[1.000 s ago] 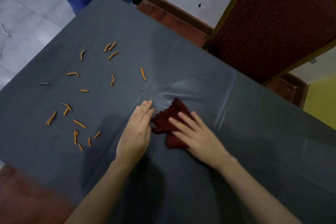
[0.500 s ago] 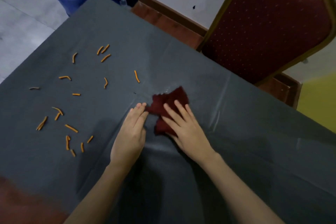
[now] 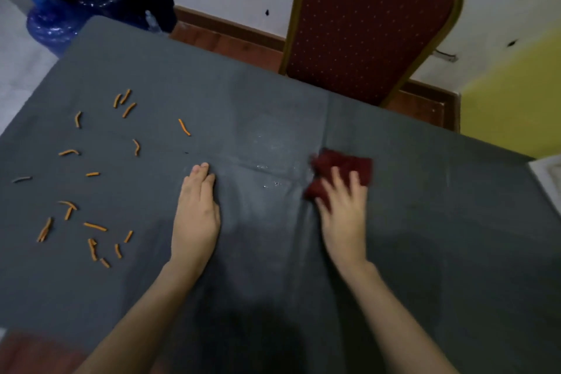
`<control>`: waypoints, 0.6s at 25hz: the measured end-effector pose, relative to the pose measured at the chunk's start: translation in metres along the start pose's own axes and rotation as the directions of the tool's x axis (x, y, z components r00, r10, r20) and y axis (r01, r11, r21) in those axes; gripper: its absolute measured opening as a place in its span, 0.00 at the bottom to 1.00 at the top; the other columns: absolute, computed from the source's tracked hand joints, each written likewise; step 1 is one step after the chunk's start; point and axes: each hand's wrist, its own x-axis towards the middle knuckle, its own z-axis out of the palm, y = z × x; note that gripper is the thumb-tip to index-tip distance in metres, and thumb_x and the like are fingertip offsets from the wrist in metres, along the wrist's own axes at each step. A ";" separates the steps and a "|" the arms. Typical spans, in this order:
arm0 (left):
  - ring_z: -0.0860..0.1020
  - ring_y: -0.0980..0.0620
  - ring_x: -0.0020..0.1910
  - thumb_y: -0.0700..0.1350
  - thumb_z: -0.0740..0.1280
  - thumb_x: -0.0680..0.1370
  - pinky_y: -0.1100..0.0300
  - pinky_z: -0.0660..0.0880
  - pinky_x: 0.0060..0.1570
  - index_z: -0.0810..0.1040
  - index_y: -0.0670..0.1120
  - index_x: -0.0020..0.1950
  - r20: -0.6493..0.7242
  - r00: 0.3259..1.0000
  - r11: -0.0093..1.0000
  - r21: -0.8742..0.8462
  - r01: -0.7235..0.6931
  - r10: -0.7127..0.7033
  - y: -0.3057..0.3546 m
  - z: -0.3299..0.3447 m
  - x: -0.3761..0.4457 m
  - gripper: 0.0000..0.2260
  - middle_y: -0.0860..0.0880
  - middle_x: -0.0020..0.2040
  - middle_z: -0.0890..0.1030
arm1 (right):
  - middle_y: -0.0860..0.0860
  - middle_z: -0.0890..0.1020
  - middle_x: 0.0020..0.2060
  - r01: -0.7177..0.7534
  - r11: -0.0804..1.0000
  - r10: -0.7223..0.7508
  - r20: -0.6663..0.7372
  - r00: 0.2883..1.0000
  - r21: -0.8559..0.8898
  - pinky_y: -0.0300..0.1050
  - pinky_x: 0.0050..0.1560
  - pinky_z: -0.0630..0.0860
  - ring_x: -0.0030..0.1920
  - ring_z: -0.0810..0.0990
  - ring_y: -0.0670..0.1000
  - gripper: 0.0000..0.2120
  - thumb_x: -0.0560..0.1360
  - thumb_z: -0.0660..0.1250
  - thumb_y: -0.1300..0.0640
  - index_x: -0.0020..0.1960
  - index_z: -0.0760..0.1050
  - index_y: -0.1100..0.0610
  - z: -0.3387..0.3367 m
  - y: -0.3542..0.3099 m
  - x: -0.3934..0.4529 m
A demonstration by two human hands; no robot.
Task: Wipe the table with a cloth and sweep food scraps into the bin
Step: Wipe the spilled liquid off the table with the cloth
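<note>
Grey tablecloth (image 3: 425, 237) covers the whole table, creased down the middle w/ a wet, shiny patch (image 3: 267, 167) near the centre. Taking the dark red cloth (image 3: 343, 170) as landmark: it lies bunched on the tablecloth just right of the wet patch, and the right hand (image 3: 343, 209) rests on its near edge, fingers spread and fairly straight, pressing down – blurred, so the exact grip is hard to read, but no curl round the fabric shows. Left hand (image 3: 197, 209) lies flat on the tablecloth well left of the cloth, fingers straight and together, holding nothing.

Farther left of the cloth, past the left hand, orange food scraps (image 3: 91, 179) – thin short sticks – lie scattered over the tablecloth, apart from each other, none touching either hand. Nothing stands between the cloth and the scraps except the left hand.

Behind the cloth, past the table's far edge, a red padded chair (image 3: 370, 24) w/ a gold frame stands against a white wall (image 3: 243, 0). Far left of it, a blue water jug (image 3: 50, 24) sits on the floor by a dark object. Right of the cloth, at the frame's edge, part of a white thing (image 3: 548, 179) shows; can't tell what. Yellow wall section (image 3: 513, 106) lies behind that. Wall marks are drawings, no readable writing.
</note>
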 end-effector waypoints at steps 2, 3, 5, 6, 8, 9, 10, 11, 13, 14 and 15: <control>0.62 0.38 0.73 0.35 0.52 0.74 0.47 0.56 0.75 0.69 0.31 0.67 0.015 1.000 1.000 0.007 0.004 -0.004 0.007 0.000 -0.003 0.22 0.35 0.72 0.67 | 0.52 0.67 0.73 0.229 0.973 -0.229 0.072 0.971 0.015 0.62 0.73 0.53 0.74 0.59 0.61 0.20 0.77 0.57 0.50 0.66 0.73 0.55 0.013 -0.034 -0.019; 0.62 0.39 0.74 0.34 0.53 0.75 0.48 0.55 0.75 0.68 0.32 0.68 0.025 1.000 1.000 -0.013 -0.001 0.001 0.012 0.000 -0.008 0.22 0.35 0.72 0.67 | 0.52 0.66 0.73 0.355 0.935 -0.353 0.115 0.929 0.003 0.61 0.74 0.53 0.74 0.58 0.60 0.20 0.76 0.59 0.51 0.67 0.72 0.55 0.014 -0.039 -0.030; 0.62 0.42 0.74 0.33 0.57 0.75 0.55 0.52 0.76 0.68 0.34 0.69 0.050 0.997 0.996 -0.073 -0.048 0.052 0.023 -0.001 -0.027 0.22 0.38 0.72 0.68 | 0.52 0.66 0.73 0.525 0.849 -0.508 0.179 0.843 -0.060 0.60 0.73 0.55 0.74 0.59 0.59 0.22 0.73 0.64 0.56 0.67 0.72 0.55 0.008 -0.019 -0.042; 0.63 0.43 0.73 0.33 0.58 0.74 0.57 0.51 0.76 0.69 0.34 0.69 0.066 0.993 0.991 -0.094 -0.095 0.102 0.032 0.000 -0.041 0.22 0.39 0.72 0.68 | 0.53 0.67 0.72 0.536 0.838 -0.516 0.169 0.840 -0.106 0.60 0.72 0.56 0.73 0.61 0.60 0.22 0.71 0.64 0.58 0.65 0.73 0.56 0.001 0.002 -0.045; 0.65 0.44 0.73 0.32 0.58 0.73 0.56 0.52 0.76 0.70 0.34 0.67 0.108 0.973 0.976 -0.105 -0.192 0.203 0.052 0.007 -0.071 0.22 0.39 0.71 0.70 | 0.54 0.70 0.71 0.425 0.885 -0.405 0.134 0.904 -0.189 0.61 0.71 0.57 0.72 0.64 0.61 0.22 0.70 0.64 0.58 0.64 0.75 0.56 -0.015 0.054 -0.056; 0.65 0.44 0.73 0.32 0.58 0.74 0.54 0.52 0.76 0.71 0.34 0.67 0.131 0.963 0.970 -0.106 -0.221 0.234 0.061 0.012 -0.085 0.21 0.39 0.71 0.69 | 0.54 0.70 0.70 0.325 0.921 -0.310 0.102 0.945 -0.213 0.61 0.71 0.56 0.72 0.64 0.61 0.21 0.71 0.62 0.56 0.64 0.74 0.56 -0.025 0.082 -0.065; 0.64 0.44 0.73 0.33 0.57 0.74 0.53 0.52 0.76 0.71 0.35 0.67 0.153 0.955 0.965 -0.100 -0.242 0.255 0.070 0.016 -0.098 0.21 0.39 0.71 0.69 | 0.53 0.69 0.71 0.211 0.953 -0.200 0.073 0.977 -0.215 0.60 0.72 0.55 0.72 0.63 0.61 0.21 0.73 0.61 0.55 0.65 0.73 0.55 -0.036 0.107 -0.079; 0.64 0.44 0.73 0.34 0.56 0.74 0.52 0.52 0.76 0.71 0.35 0.67 0.171 0.945 0.960 -0.083 -0.268 0.278 0.076 0.020 -0.110 0.21 0.39 0.72 0.69 | 0.53 0.68 0.72 0.097 0.976 -0.090 0.047 0.995 -0.194 0.60 0.72 0.55 0.73 0.61 0.60 0.20 0.76 0.60 0.55 0.67 0.72 0.55 -0.046 0.127 -0.095; 0.63 0.43 0.74 0.37 0.54 0.75 0.50 0.52 0.76 0.71 0.35 0.68 0.202 0.916 0.937 -0.021 -0.349 0.346 0.079 0.023 -0.128 0.22 0.39 0.72 0.69 | 0.50 0.65 0.73 -0.100 0.992 0.099 -0.016 0.995 -0.071 0.61 0.73 0.55 0.75 0.56 0.57 0.19 0.79 0.62 0.57 0.69 0.70 0.55 -0.057 0.148 -0.128; 0.64 0.42 0.73 0.38 0.53 0.75 0.50 0.52 0.75 0.71 0.35 0.68 0.214 0.898 0.918 0.018 -0.396 0.384 0.077 0.022 -0.132 0.23 0.38 0.72 0.69 | 0.50 0.65 0.73 -0.174 0.985 0.174 -0.038 0.984 0.008 0.62 0.72 0.56 0.76 0.53 0.55 0.20 0.79 0.62 0.58 0.70 0.69 0.56 -0.056 0.147 -0.140; 0.65 0.42 0.73 0.39 0.53 0.75 0.49 0.52 0.75 0.70 0.35 0.69 0.221 0.885 0.900 0.055 -0.432 0.411 0.075 0.022 -0.136 0.23 0.38 0.72 0.69 | 0.50 0.65 0.73 -0.228 0.971 0.231 -0.053 0.971 0.068 0.62 0.72 0.57 0.76 0.52 0.55 0.20 0.78 0.62 0.58 0.70 0.69 0.56 -0.054 0.141 -0.148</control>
